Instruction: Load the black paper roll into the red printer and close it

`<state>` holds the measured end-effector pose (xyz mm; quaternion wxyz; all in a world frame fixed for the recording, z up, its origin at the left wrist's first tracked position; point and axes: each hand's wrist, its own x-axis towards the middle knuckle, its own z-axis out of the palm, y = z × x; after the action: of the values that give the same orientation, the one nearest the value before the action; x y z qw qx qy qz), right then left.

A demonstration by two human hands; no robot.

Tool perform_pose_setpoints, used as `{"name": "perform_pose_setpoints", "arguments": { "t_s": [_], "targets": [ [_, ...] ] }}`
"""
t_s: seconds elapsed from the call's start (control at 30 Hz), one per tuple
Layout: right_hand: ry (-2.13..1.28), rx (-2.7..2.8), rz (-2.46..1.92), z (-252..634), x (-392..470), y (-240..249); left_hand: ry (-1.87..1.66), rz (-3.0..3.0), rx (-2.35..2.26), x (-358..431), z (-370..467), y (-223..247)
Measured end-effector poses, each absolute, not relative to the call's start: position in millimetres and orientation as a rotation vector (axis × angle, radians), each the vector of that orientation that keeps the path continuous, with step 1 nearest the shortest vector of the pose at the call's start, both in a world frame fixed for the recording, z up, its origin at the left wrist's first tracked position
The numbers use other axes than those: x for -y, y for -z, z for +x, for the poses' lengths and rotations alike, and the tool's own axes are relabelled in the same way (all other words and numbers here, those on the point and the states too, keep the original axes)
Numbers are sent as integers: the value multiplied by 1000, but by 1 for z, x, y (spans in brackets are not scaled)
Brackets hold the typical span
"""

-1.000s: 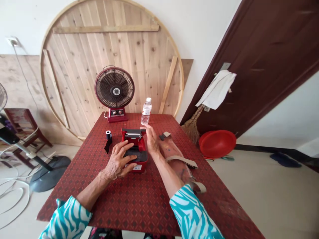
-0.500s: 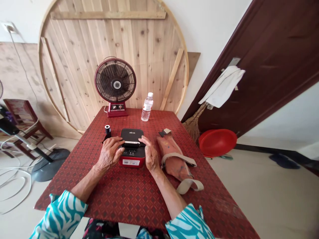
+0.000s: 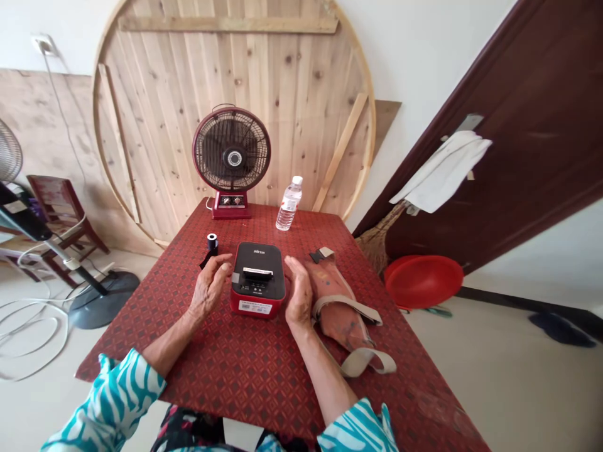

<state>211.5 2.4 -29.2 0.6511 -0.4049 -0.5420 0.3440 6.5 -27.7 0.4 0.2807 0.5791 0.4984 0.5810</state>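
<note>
A small black and red device (image 3: 259,267) with a white label on its front sits on the red patterned table (image 3: 226,370). Its top looks closed, with a dark slot across the middle. My left hand (image 3: 210,287) is at its left side, fingers apart and holding nothing. On the other side my right hand (image 3: 298,292) is open and upright, close to the device's right edge. Behind my left hand lies a black strip (image 3: 208,256), with a small black roll with a white end (image 3: 211,240) beside it.
An orange-brown pouch (image 3: 333,282) with pale straps lies right of my right hand. Farther back stand a red fan (image 3: 233,158) and a water bottle (image 3: 289,204). A red basin (image 3: 424,280) is beyond the table's right side.
Both hands have moved off the device's top and out to its sides. The raised top part has gone down flat. The whole view has shifted slightly.
</note>
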Motion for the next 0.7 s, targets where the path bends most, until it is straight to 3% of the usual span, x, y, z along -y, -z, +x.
{"name": "perform_pose_setpoints", "arguments": {
  "t_s": [0.17, 0.7],
  "targets": [
    [-978, 977, -1019, 203, -15, 51, -1340, 1170, -1251, 24, 9, -4],
    [-904, 1069, -1084, 195, -9, 57, -1274, 1094, -1088, 13, 6, 5]
  ]
}}
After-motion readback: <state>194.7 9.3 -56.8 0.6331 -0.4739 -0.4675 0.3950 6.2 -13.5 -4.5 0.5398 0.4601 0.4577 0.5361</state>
